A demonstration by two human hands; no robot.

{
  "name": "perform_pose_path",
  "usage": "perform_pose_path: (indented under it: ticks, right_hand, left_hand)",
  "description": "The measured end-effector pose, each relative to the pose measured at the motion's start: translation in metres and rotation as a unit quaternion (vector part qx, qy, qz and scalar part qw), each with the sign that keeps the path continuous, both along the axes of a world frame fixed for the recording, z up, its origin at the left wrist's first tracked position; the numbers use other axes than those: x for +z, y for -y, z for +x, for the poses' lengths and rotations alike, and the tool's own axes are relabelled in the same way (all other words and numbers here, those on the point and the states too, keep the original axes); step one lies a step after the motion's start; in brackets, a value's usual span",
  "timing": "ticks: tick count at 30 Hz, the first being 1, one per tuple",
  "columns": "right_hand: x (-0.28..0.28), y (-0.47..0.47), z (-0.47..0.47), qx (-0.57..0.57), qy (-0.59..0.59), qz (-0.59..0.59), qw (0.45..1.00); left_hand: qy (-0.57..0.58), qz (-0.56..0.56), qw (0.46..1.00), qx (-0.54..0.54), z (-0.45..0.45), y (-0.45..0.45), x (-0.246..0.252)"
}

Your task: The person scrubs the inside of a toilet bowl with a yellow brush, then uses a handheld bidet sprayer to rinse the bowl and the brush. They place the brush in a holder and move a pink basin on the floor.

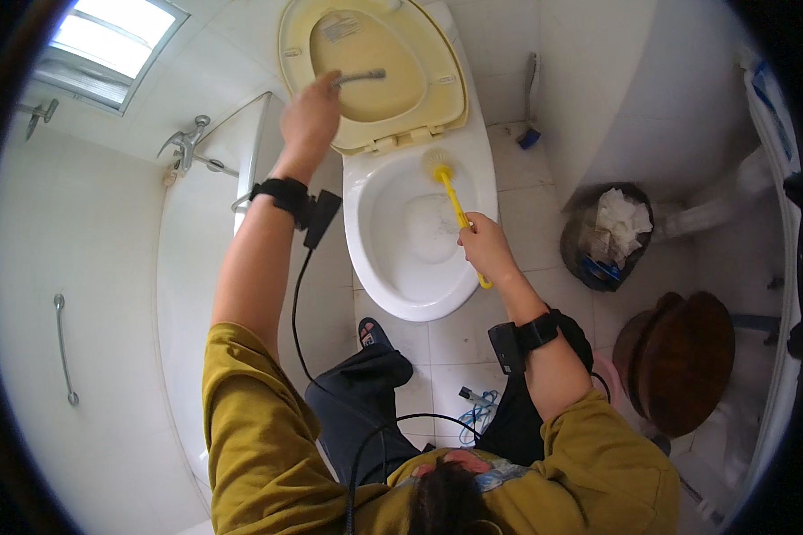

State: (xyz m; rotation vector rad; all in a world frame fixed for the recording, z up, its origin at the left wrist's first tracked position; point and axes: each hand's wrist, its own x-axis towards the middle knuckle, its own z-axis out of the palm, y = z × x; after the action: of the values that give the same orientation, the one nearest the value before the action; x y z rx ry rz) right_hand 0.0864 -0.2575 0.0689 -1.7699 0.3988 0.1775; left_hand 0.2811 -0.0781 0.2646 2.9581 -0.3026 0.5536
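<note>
A white toilet bowl [420, 227] stands before me, with its yellowed seat and lid [375, 73] raised. My right hand [488, 247] grips the handle of a yellow toilet brush [454, 194]. The brush's pale round bristle head lies at the back right of the bowl, near the rim. My left hand [311, 114] is in front of the raised lid, closed around a thin grey, hose-like piece [363, 75]. Its tip points right; what it is exactly is blurred. Some dark specks mark the inside of the bowl.
Right of the toilet are a blue-ended brush [528, 138], a waste bin [575, 257] with crumpled paper, and a brown wooden stool [692, 364]. At left are a bathtub [197, 267] and tap [186, 144]. A black cable [296, 314] hangs from my left wrist.
</note>
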Motion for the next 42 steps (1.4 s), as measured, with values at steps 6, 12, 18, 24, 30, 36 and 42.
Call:
perform_pose_path:
  ticks: [6,12,18,24,30,36,42]
  right_hand:
    - [0.004,-0.007,0.003,-0.009,0.028,0.046,0.999]
    - [0.001,-0.008,0.008,-0.008,0.039,0.045,0.998]
    - [0.001,-0.009,0.01,-0.006,0.043,0.07,0.997]
    - [0.008,-0.011,0.009,0.006,0.033,0.054,0.998]
    - [0.009,-0.014,0.01,0.014,0.003,0.055,0.998]
    - [0.003,-0.012,0.011,0.031,0.03,0.008,0.999]
    - [-0.001,-0.009,0.007,0.028,0.041,0.007,0.999]
  left_hand:
    - [0.151,-0.035,0.987,0.043,0.05,-0.042,0.064]
    - [0.177,0.032,0.981,0.072,0.058,-0.088,0.075]
    - [0.047,0.073,0.987,0.138,0.024,-0.114,0.027]
    - [0.002,0.039,0.991,0.131,0.002,-0.13,-0.006]
    - [-0.007,0.04,0.995,0.094,-0.012,-0.123,-0.023]
    - [-0.032,-0.014,0.998,0.057,-0.029,-0.085,-0.059]
    - [-0.026,-0.035,0.999,0.02,-0.032,-0.047,-0.076]
